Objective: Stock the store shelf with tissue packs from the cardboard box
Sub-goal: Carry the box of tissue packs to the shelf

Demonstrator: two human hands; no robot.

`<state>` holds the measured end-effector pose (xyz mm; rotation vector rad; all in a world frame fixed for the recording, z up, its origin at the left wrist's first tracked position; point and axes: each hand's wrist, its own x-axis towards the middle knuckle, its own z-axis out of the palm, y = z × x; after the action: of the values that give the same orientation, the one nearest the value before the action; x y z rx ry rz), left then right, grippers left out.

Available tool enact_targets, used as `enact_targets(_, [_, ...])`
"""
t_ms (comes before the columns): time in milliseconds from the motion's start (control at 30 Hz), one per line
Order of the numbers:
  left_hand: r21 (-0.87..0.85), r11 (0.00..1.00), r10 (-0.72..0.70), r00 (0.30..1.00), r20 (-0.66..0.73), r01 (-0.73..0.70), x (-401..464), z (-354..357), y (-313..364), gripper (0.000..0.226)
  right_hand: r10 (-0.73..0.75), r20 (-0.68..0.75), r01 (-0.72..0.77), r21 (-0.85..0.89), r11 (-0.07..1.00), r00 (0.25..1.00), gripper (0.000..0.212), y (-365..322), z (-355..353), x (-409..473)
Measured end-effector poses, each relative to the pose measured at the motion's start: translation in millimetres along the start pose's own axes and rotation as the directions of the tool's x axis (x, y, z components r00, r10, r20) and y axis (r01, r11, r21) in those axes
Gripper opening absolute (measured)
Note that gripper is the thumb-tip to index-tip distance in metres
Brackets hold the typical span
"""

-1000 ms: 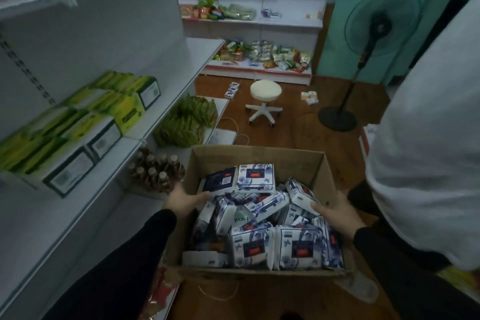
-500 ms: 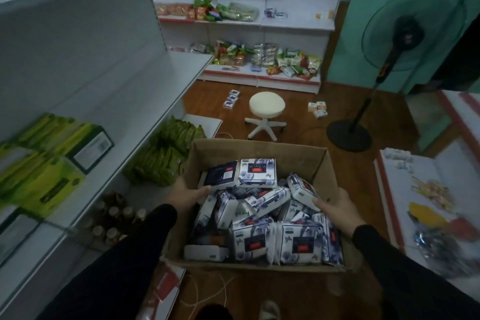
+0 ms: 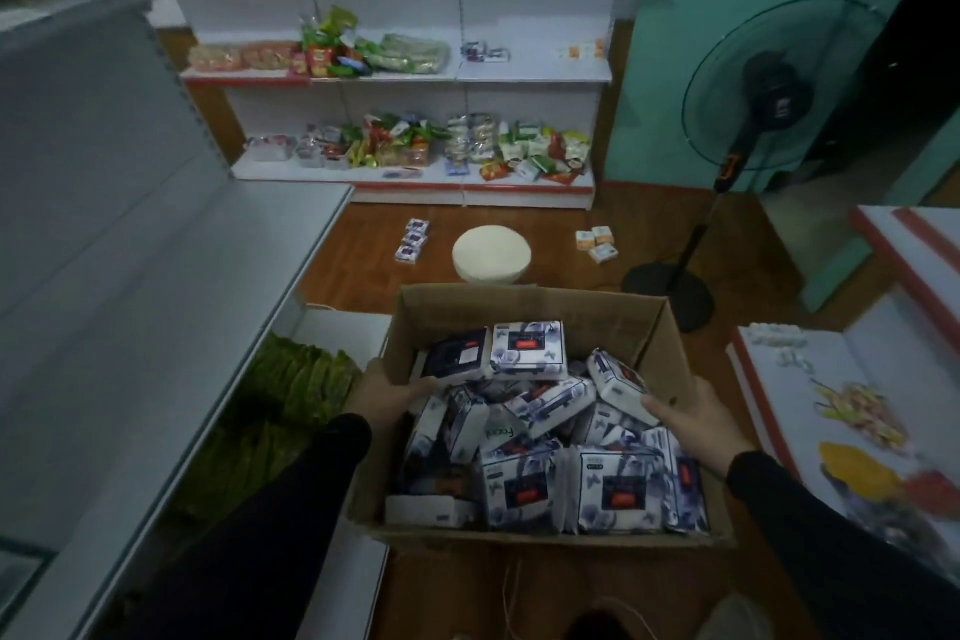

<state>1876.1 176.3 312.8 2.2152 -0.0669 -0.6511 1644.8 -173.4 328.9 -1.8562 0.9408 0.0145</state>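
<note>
An open cardboard box point(image 3: 524, 307) hangs in front of me, filled with several white-and-blue tissue packs point(image 3: 527, 347). My left hand point(image 3: 387, 392) grips the box's left wall, fingers curled over the rim. On the opposite side my right hand point(image 3: 693, 413) holds the right wall, fingertips touching a tilted pack inside. Both sleeves are black. A bare grey store shelf point(image 3: 156, 286) runs along my left at about the box's height.
Green packets point(image 3: 291, 379) lie on the lower left shelf. A white round stool point(image 3: 491, 255) stands just beyond the box, with small packs point(image 3: 413, 239) and little boxes point(image 3: 597, 242) on the wooden floor. A standing fan point(image 3: 763, 88) is at right. Stocked shelves point(image 3: 415, 146) line the back wall; a red-edged shelf point(image 3: 831, 390) is at right.
The box has travelled with me along the aisle. The green boxes on the left shelf and the bottles below have dropped out of sight. Both hands keep their grip.
</note>
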Motion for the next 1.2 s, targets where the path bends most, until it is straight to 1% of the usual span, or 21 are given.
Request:
enact_targets(33, [0.011,1.0,0.005,1.0,0.006,-0.005,15.4,0.1,10.5,0.111,0.011,-0.007,-0.011,0.0,1.0,1.0,0.093,-3.3,-3.2,13.3])
enact_targets(67, [0.014,1.0,0.007,1.0,0.006,-0.007,24.9,-1.2,26.1,0.104,0.011,-0.015,-0.011,0.008,1.0,1.0,0.091,-8.2,-5.1,25.1])
enact_targets(133, [0.025,1.0,0.014,1.0,-0.027,-0.013,28.4,-3.1,66.4,0.077,0.03,-0.038,-0.028,0.028,0.999,0.999,0.081,-22.0,-9.6,47.2])
enact_targets(167, [0.016,1.0,0.018,0.999,-0.035,-0.017,36.1,-1.0,82.9,0.068,0.037,-0.044,-0.035,0.043,0.998,0.998,0.077,-28.5,-11.8,60.9])
enact_targets(267, [0.023,0.999,0.043,0.999,0.007,-0.043,74.3,9.9,117.6,0.053,0.036,-0.023,-0.035,0.05,0.998,0.999,0.072,-44.1,-20.7,113.8])
enact_targets(400, [-0.007,1.0,0.015,0.999,-0.053,-0.016,136.2,30.7,155.1,0.063,-0.011,0.002,0.011,0.046,0.999,1.0,0.075,-69.6,-41.8,203.6])
enact_targets(433, [-0.019,1.0,-0.009,0.998,-0.064,0.008,150.0,35.1,165.1,0.069,-0.016,0.015,0.015,0.047,0.999,1.0,0.077,-77.2,-49.4,226.5])
enact_targets(500, [-0.023,0.998,-0.059,0.994,-0.09,0.057,179.0,40.8,181.3,0.091,-0.017,0.04,0.016,0.023,1.0,0.999,0.079,-93.5,-65.1,266.8])
enact_targets(533, [-0.024,0.997,-0.07,0.993,-0.096,0.068,197.8,42.6,183.8,0.098,-0.018,0.043,0.018,0.005,1.0,0.999,0.077,-102.3,-72.6,284.2])
enact_targets(567, [-0.035,0.996,-0.082,0.992,-0.096,0.079,225.0,45.7,176.7,0.1,-0.026,0.042,0.026,-0.004,1.0,0.999,0.074,-111.7,-79.7,300.9])
enact_targets(733, [-0.05,0.993,-0.116,0.979,-0.168,0.109,250.6,44.9,254.7,0.084,-0.065,0.067,0.068,-0.037,0.997,0.996,0.072,-157.9,-106.4,378.6])
enact_targets(767, [-0.056,0.992,-0.12,0.976,-0.18,0.111,259.8,43.6,265.3,0.085,-0.075,0.071,0.078,-0.041,0.996,0.995,0.071,-166.2,-108.8,393.6])
enact_targets(833, [-0.088,0.993,-0.099,0.978,-0.183,0.084,282.1,40.9,282.4,0.088,-0.077,0.074,0.08,-0.031,0.996,0.994,0.07,-183.6,-110.2,418.5])
enact_targets(900, [-0.124,0.99,-0.096,0.976,-0.195,0.073,322.6,35.2,298.2,0.084,-0.068,0.074,0.069,-0.02,0.997,0.995,0.069,-206.8,-106.6,457.3])
enact_targets(1000, [-0.157,0.986,-0.081,0.974,-0.212,0.048,338.9,36.0,311.6,0.08,-0.07,0.071,0.07,-0.002,0.998,0.995,0.066,-222.3,-107.0,471.4])
enact_targets(1100, [-0.15,0.988,-0.077,0.977,-0.198,0.047,403.6,27.7,330.1,0.081,-0.068,0.056,0.068,0.006,0.998,0.996,0.063,-246.0,-97.6,520.4])
enact_targets(1200, [-0.125,0.992,-0.02,0.988,-0.151,0.001,482.2,9.5,356.9,0.076,-0.021,0.001,0.021,0.053,0.998,1.0,0.061,-273.3,-82.6,571.0])
